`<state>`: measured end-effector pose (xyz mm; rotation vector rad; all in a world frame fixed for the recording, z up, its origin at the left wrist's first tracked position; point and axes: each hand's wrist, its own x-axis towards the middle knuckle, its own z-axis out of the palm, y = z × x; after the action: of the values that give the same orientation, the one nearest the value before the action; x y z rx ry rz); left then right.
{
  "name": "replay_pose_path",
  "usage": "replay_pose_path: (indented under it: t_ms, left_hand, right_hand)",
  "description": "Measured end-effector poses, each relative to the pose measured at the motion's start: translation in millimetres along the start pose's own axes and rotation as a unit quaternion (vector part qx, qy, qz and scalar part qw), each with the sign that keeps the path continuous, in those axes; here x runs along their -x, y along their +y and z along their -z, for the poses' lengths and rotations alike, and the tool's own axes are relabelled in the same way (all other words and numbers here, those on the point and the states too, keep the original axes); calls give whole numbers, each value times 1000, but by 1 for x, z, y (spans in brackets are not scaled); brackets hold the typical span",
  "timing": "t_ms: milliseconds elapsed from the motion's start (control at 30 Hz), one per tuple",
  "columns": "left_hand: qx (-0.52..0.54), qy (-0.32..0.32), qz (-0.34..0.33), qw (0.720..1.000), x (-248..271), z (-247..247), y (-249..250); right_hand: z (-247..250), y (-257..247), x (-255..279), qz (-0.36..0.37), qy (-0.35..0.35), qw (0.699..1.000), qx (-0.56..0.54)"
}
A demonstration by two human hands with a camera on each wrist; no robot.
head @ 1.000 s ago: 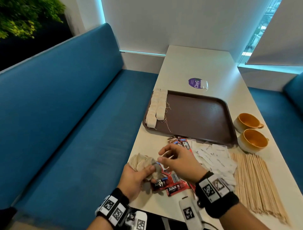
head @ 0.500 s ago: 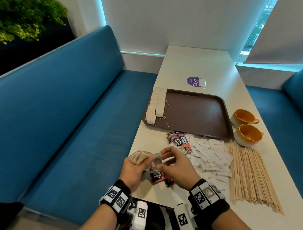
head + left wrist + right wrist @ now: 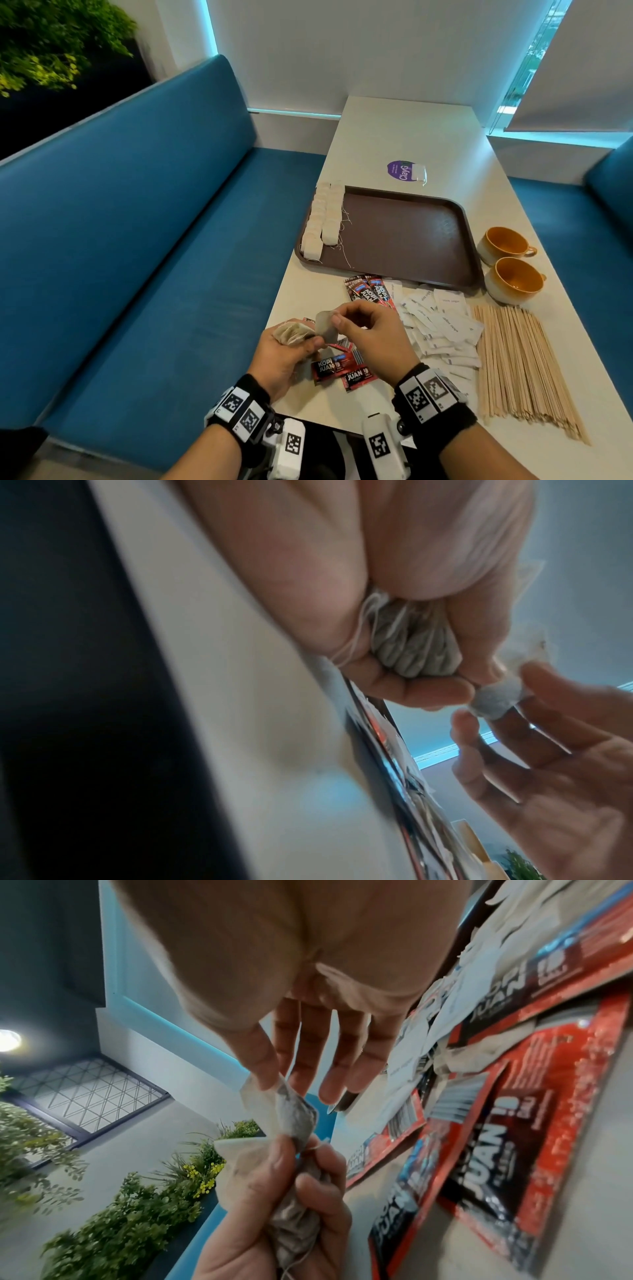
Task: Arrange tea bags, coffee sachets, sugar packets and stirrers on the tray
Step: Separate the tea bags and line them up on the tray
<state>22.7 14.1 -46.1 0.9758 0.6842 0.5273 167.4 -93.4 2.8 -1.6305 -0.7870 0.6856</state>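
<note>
My left hand (image 3: 286, 356) clutches a bunch of soft, crinkled paper tea bags (image 3: 291, 333); my right hand (image 3: 371, 337) pinches one tea bag (image 3: 324, 326) from it. Below them, glossy red sachets (image 3: 334, 368) read "KOPI JUAN". White packets (image 3: 442, 323) say "white sugar". Thin wooden stirrers (image 3: 520, 363) lie by the surface's right edge. The brown tray (image 3: 404, 236) carries two rows of tea bags (image 3: 323, 219) along its left edge.

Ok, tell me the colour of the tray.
The tray is dark brown, plain with no pattern; the head view shows it best.
</note>
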Motion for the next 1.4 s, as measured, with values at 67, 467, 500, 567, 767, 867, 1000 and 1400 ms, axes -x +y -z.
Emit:
replay_pose_path:
  t_ms: [67, 467, 500, 567, 767, 867, 1000, 1400]
  left_hand:
    - [-6, 16, -8, 1000, -1, 0, -1]
    - [56, 20, 20, 998, -1, 5, 1]
    - [91, 8, 24, 996, -2, 5, 3]
    - [143, -16, 31, 989, -2, 5, 6]
    - [130, -45, 29, 990, -6, 10, 6]
    - [112, -43, 30, 992, -9, 11, 2]
    - [106, -25, 41, 993, -11, 14, -4]
    - [82, -14, 32, 996, -13, 12, -2]
  right_hand:
    - [-2, 1, 1, 1, 26, 999, -22]
    - [-7, -1, -7, -53, -19, 998, -3]
    - [-4, -4, -14, -53, -14, 999, -3]
    - [3, -11, -35, -48, -7, 999, 1]
    - [23, -16, -135, -69, 43, 996, 40]
    - [21, -5, -178, -99, 37, 991, 88]
    - [14, 2, -207, -139, -13, 978, 157]
    - [11, 4, -229, -105, -15, 960, 260]
